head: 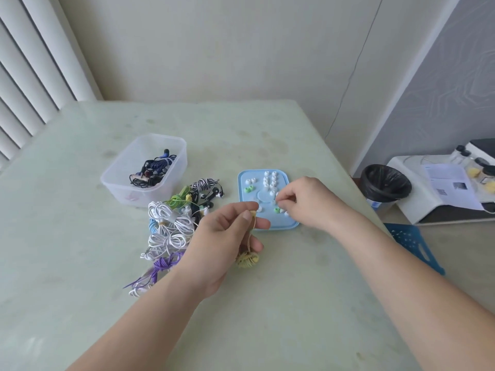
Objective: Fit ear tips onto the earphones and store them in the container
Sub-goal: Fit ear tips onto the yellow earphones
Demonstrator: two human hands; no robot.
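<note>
My left hand (227,236) pinches a yellow earphone (253,214) at its bud, and its coiled yellow cable (247,259) hangs below the fingers. My right hand (302,202) hovers over the blue tray (292,223), its fingertips closed on a small white ear tip (277,203). White and green ear tips (269,180) lie scattered on the tray. A pile of bundled earphones (174,223) in white, green, purple and striped colours lies left of my left hand. The clear plastic container (120,180) behind the pile holds dark earphones (154,170).
The pale green table (80,263) ends at its right edge near a black-lined bin (384,183). A white stand with papers and jars (450,188) and a blue stool (412,239) sit on the floor to the right. Vertical blinds (32,76) hang at far left.
</note>
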